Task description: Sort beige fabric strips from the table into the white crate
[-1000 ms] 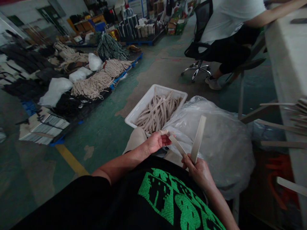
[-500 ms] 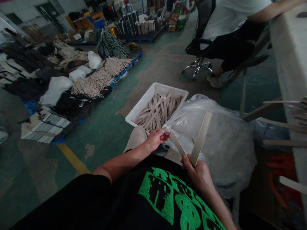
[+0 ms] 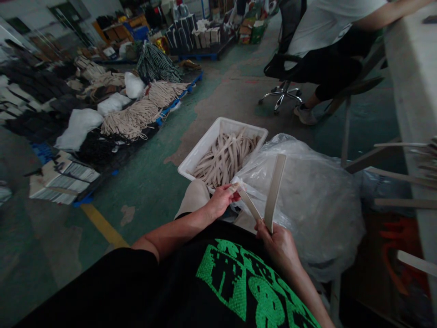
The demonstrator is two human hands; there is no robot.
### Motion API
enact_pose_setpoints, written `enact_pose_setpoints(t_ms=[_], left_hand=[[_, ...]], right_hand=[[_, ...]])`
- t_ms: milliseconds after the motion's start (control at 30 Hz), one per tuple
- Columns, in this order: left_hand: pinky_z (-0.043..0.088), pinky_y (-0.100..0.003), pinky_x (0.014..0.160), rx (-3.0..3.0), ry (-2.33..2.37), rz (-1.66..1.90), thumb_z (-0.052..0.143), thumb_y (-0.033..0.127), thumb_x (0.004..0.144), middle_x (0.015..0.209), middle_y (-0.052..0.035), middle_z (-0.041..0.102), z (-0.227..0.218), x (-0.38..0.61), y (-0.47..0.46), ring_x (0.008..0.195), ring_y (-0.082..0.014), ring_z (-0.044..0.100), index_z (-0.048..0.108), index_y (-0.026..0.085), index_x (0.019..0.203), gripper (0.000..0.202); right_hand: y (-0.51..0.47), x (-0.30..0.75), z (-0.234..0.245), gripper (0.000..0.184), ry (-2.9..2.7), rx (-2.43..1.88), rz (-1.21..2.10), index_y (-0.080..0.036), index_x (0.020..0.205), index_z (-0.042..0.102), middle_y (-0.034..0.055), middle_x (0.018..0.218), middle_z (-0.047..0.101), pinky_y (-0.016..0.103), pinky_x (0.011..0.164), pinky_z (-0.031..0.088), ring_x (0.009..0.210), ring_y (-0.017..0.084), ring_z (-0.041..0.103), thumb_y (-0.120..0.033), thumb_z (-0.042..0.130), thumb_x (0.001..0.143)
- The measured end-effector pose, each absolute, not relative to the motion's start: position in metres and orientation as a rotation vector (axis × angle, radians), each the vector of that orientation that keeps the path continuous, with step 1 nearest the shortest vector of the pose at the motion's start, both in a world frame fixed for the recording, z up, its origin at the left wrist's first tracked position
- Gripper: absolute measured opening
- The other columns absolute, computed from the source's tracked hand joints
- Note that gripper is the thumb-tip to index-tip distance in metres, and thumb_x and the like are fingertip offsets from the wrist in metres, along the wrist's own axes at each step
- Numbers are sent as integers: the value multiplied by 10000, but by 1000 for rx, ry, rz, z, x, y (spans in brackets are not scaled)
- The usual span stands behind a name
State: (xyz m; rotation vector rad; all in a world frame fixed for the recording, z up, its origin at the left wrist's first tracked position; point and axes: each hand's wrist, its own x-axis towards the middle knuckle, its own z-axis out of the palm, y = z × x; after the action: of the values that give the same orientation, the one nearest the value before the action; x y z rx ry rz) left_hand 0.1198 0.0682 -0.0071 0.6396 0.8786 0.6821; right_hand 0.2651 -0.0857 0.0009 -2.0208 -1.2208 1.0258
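Note:
A flat beige strap (image 3: pixel 275 191) stands up out of my right hand (image 3: pixel 278 241), whose fingers are closed around its lower part. A second stretch of the strap slants from that hand up to my left hand (image 3: pixel 221 199). The left thumb and fingers pinch its end. Whether both stretches belong to one folded strap is hidden inside my right fist. Just beyond my left hand lies a white plastic bin (image 3: pixel 194 148) holding many similar beige straps (image 3: pixel 223 159). Beside the strap, on the right, bulges a large clear plastic bag (image 3: pixel 317 196) with pale contents.
A person (image 3: pixel 324 45) sits on a black wheeled chair (image 3: pixel 282 68) at the upper right. A worktable (image 3: pixel 414 68) with strap ends over its edge runs along the right. Pallets with strap bundles (image 3: pixel 133 116) and white bags (image 3: pixel 80 125) are at the left.
My right hand has shifted slightly left, and the upright strap length has swung left with it. My left hand keeps its pinch in nearly the same place.

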Motion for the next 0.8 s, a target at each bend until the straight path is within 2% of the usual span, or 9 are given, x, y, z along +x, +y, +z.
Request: enact_pose_setpoints(t_ms=[267,433,533,667,800], left_hand=[[501,-260,705,600,905,631,956,499,457,801,-54,734,-11,122,58,720,-142,665,740,131,804,550],[501,-269,723,630,832,521,945,488,506,805,-70,730,-11,129,47,709,-140,653,744,114,794,513],[500,-264,712,564,845,643,958,468,476,779,-54,723,-4,124,63,705,-137,643,736,134,789,509],[498,-263,709,556,892,757,970,466,429,751,-36,712,2,119,72,706,-139,640,729,150,765,521],[492,-299,750,700,779,591,921,497,551,770,-69,716,1,129,56,725,-164,645,753,111,782,480]], right_hand=[[-76,266,-4,606,-1107,-1990,1165,-201,670,646,65,590,651,295,496,427,470,180,569,-697,365,874],[-59,271,8,656,-1134,-1878,1227,-192,677,640,86,690,698,295,520,453,477,164,578,-751,357,871],[-58,280,20,661,-1188,-1753,1280,-187,726,662,83,747,717,283,552,475,534,165,614,-759,367,880],[-56,287,29,636,-1220,-1764,1267,-194,765,663,28,594,648,268,511,453,466,147,568,-753,385,885],[-45,284,25,650,-1219,-1792,1187,-201,688,632,17,501,585,268,508,448,460,154,567,-750,352,897]])
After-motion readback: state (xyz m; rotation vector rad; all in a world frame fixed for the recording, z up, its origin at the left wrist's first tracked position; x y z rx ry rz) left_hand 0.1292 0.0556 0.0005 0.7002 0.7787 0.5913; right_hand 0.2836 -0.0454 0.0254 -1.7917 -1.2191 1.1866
